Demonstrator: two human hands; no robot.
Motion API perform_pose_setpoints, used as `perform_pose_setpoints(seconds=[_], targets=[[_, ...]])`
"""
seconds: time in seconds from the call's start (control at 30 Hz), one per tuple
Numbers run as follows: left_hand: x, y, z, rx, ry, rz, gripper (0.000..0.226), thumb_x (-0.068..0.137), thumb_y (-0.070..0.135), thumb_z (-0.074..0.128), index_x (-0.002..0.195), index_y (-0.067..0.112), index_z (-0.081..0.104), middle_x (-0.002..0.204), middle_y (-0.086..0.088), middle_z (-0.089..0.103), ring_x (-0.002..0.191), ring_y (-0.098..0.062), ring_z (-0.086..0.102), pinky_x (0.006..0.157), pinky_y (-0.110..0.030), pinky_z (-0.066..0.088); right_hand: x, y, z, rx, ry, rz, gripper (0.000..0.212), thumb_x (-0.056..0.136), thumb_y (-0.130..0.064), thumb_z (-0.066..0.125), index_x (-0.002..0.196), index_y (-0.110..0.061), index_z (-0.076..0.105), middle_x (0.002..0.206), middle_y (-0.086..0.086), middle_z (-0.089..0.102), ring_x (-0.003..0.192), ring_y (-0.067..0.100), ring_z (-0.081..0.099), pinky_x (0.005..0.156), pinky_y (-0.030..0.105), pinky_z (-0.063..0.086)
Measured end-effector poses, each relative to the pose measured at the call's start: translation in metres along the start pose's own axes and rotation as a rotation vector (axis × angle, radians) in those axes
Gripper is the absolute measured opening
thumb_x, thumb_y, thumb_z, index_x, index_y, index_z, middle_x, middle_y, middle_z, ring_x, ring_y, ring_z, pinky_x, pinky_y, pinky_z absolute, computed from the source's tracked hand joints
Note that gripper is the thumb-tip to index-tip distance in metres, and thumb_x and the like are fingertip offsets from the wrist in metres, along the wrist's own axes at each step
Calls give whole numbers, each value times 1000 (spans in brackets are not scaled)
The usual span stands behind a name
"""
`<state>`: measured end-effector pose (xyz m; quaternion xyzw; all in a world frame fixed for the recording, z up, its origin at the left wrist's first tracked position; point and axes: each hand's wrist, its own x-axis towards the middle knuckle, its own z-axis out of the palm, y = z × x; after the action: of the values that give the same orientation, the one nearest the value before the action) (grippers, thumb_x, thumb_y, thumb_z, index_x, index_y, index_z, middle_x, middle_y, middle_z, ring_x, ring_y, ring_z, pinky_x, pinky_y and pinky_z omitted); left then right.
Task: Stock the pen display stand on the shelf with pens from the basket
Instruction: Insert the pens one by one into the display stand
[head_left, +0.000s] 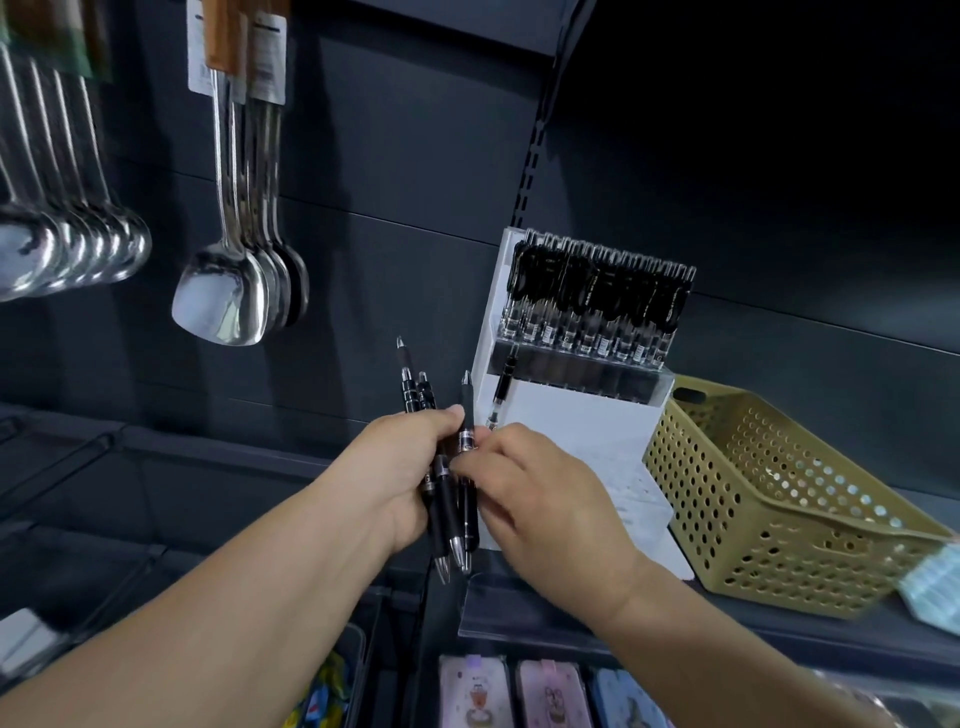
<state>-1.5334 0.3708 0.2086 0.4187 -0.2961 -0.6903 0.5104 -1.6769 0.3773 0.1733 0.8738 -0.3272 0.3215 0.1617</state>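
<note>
Left hand: my left hand is wrapped round a bundle of black pens.
Right hand: my right hand pinches one upright pen of that bundle.
Pen display stand: white, on the shelf just behind my hands; upper row full, a lone pen at the lower row's left end.
Basket: tan, perforated, just beside the stand's right.

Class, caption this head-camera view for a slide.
Left hand grips black pens; right hand pinches one, before the white pen display stand beside a tan basket.
</note>
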Motion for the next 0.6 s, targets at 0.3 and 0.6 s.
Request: perform_pose_setpoints(seconds=[0.3, 0.6], targets=[[3, -3, 1, 1, -5, 64, 16, 95, 16, 58, 107, 6, 58, 68, -7, 67, 59, -17, 62, 70, -35, 56, 7, 2, -26, 92, 227, 167, 17, 90, -8, 55, 103, -14, 65, 100, 0, 61, 91, 10, 57, 79, 22, 49], [8, -5, -8, -12, 20, 87, 9, 93, 18, 61, 88, 12, 56, 60, -1, 59, 51, -12, 57, 54, -28, 54, 36, 38, -52, 215, 247, 811, 29, 99, -25, 53, 75, -19, 37, 71, -2, 47, 60, 16, 49, 47, 19, 32]])
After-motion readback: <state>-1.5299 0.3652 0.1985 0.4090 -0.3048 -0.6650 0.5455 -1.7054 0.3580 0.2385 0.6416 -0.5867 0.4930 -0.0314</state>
